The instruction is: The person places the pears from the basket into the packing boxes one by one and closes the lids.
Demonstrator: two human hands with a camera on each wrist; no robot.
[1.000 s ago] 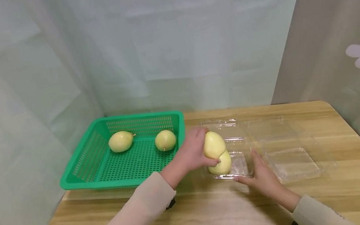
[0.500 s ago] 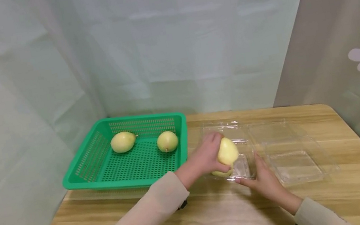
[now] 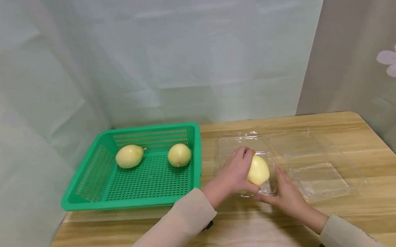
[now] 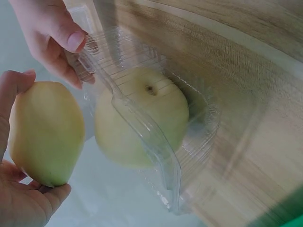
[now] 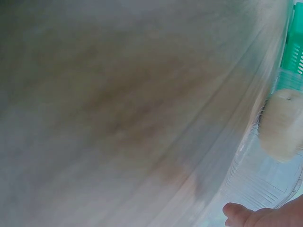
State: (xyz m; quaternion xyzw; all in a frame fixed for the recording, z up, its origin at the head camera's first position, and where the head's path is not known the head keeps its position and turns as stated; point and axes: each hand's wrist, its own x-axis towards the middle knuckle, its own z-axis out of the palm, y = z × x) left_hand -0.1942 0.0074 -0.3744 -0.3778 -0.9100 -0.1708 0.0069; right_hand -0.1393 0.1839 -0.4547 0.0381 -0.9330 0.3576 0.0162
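A pale yellow pear (image 3: 258,170) is held in my left hand (image 3: 235,174), thumb on one side and fingers on the other, above the near part of the clear plastic clamshell box (image 3: 238,137). In the left wrist view, a second pear (image 4: 139,118) sits inside the box, seen through its wall; in the head view my left hand hides it. My right hand (image 3: 288,196) pinches the box's near right edge between thumb and fingers. The right wrist view shows one pear (image 5: 281,126) and part of the thumb (image 5: 239,213).
To the left stands a green mesh basket (image 3: 117,204) with two pears, one at the back left (image 3: 130,156) and one at the right (image 3: 179,155). The clear lid half (image 3: 321,179) lies flat to the right on the wooden table (image 3: 251,242). Pale curtains hang behind.
My left hand has moved right with the pear and lowered it over the box. The pear beneath has gone out of sight in the head view. My right hand stays at the box edge.
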